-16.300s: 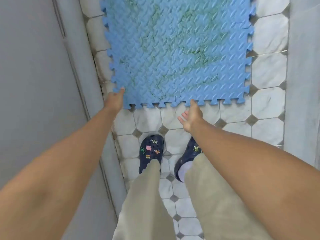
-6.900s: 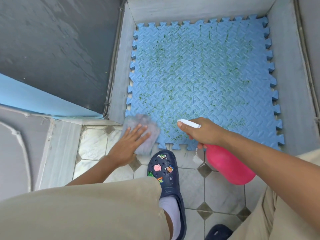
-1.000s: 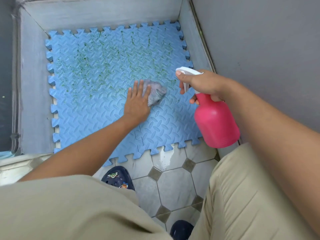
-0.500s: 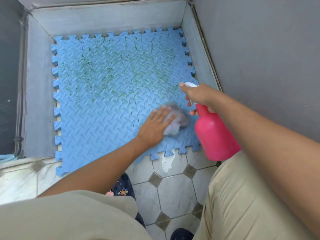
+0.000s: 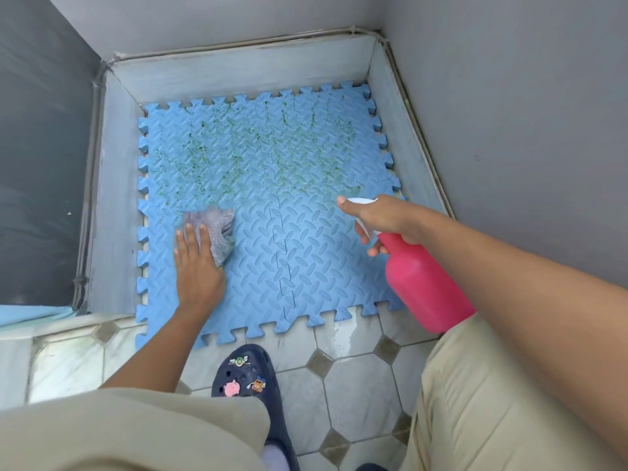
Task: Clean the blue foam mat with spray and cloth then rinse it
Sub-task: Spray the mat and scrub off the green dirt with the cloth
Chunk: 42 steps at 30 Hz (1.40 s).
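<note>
The blue foam mat (image 5: 306,253) lies flat in a shallow recess, its jigsaw-toothed edges close to the pale stone kerb (image 5: 102,198) on three sides and its near edge overlapping the floor tiles (image 5: 356,385). I see a raised diamond-plate pattern across it; the far half is streaked with green grime, the near half looks plain blue. My left hand (image 5: 197,266) is spread flat, fingers pressing a crumpled grey cloth (image 5: 217,229) onto the mat's left part. My right hand (image 5: 380,219) is wrapped around the neck of a pink spray bottle (image 5: 424,283), smooth plastic with a white trigger head, held above the mat's right edge with the index finger lying along the top. The tiles are glossy white octagons with small grey diamonds. A navy clog (image 5: 251,379) with little charms stands just off the mat's near edge, between beige trouser legs (image 5: 492,402).
</note>
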Motion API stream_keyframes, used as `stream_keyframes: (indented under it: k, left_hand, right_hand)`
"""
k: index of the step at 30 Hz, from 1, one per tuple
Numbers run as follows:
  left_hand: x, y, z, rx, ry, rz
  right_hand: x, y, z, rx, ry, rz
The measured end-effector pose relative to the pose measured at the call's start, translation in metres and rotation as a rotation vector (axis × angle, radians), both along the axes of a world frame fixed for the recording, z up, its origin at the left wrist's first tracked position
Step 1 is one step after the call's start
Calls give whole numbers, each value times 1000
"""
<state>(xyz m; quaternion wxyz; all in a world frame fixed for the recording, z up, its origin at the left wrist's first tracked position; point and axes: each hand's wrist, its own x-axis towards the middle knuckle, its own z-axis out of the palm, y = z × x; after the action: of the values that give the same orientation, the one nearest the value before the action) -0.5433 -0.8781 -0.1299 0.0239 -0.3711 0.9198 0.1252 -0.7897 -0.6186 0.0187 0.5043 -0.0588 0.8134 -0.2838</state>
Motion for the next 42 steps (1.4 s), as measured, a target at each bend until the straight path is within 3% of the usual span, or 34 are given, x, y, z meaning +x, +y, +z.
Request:
stream_keyframes:
  k: [10,14,18,25,30,38,42]
  left_hand:
    - [1,3,0,58,19,117]
    - [1,1,-1,58,12,114]
    - [2,1,-2,41,11,104]
    - [-8,8,-1,-9,0,62]
    - [-37,43,1,34,88,-245]
    - [-123,134,-1,82,31,-1034]
    - [-169,153,-2,15,31,-1121]
  right_hand:
    - [18,-12,8,-2,-16,254]
    - [13,-11,8,-2,50,180]
    - [8,-10,3,8,95,-34]
    - [-13,5,-3,-87,55,-327]
    - [-18,6,2,-100,17,-299]
    - [-30,17,6,-81,37,-421]
    - [-36,16,1,-26,93,-450]
